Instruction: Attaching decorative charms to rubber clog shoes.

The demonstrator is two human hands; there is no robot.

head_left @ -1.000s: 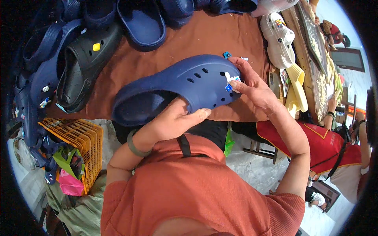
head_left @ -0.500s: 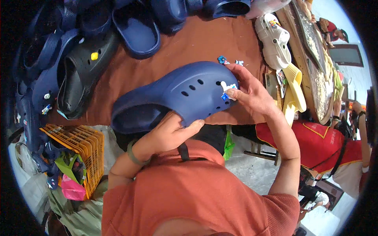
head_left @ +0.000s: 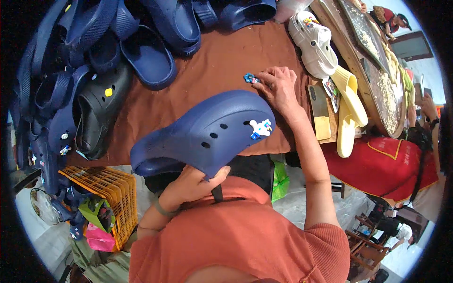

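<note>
The right hand (head_left: 279,87) lies on the brown cloth (head_left: 222,61), fingers bent down over a small blue charm (head_left: 250,78). I can't tell if it has pinched it. It should take just that one bit, softly, so it doesn't skid off. The left hand (head_left: 191,185) is curled tight under the blue clog (head_left: 203,134), holding it up with its top showing. A white charm (head_left: 260,128) sits in one hole.
</note>
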